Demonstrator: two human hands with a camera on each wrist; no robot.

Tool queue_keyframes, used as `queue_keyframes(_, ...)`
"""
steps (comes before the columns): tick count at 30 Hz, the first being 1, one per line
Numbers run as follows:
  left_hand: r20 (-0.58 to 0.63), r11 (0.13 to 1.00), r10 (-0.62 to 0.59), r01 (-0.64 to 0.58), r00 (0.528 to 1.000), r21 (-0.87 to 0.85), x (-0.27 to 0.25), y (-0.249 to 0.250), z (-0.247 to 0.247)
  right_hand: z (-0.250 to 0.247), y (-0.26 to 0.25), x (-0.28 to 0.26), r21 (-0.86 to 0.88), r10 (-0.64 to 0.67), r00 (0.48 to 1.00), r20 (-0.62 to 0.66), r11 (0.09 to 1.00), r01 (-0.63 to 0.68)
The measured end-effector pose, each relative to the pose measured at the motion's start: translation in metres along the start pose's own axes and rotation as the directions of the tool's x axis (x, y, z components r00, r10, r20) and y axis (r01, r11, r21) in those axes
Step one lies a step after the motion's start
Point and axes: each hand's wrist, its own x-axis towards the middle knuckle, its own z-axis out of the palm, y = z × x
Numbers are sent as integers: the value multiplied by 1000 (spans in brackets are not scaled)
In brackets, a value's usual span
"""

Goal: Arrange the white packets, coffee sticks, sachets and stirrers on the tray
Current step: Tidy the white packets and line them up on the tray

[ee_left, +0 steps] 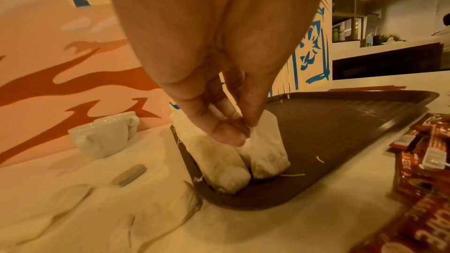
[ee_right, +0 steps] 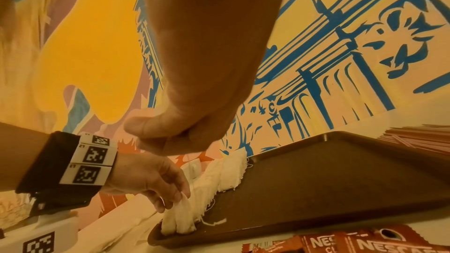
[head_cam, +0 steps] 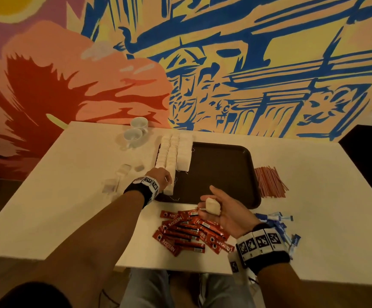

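Our left hand (head_cam: 161, 177) pinches the near-end soft white paper packet (ee_left: 268, 153) on the dark brown plastic tray (head_cam: 225, 174), rows running away from us, while our right hand (head_cam: 222, 210), just right of it, cups a spare white packet (head_cam: 212, 206).

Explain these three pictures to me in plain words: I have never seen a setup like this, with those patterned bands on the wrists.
No machine here: a person works with bare hands, wearing one camera on the head and one on each wrist. The head view looks down on a white table. The other two look along each hand.

On the table lies a brown tray with rows of white packets along its left side. Red coffee sticks, blue sachets, reddish stirrers and two cups lie off the tray.

The left hand pinches a packet at the near end of the rows. The right hand holds another white packet above the coffee sticks.
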Motion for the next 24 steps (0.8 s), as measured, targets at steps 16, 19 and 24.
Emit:
queue_keyframes(16,-234,973,-126,74,964,-220,-27,6,-20,5,1,5,56,41,999,18,998,-42)
queue_keyframes(19,-246,895,-73,-45,967,-443,-65,12,-27,8,4,4,77,37,999,28,996,-39)
queue_keyframes(24,-172,709,123,-208,977,-674,-131,26,-25,17,10,-2,33,40,997,71,999,-42)
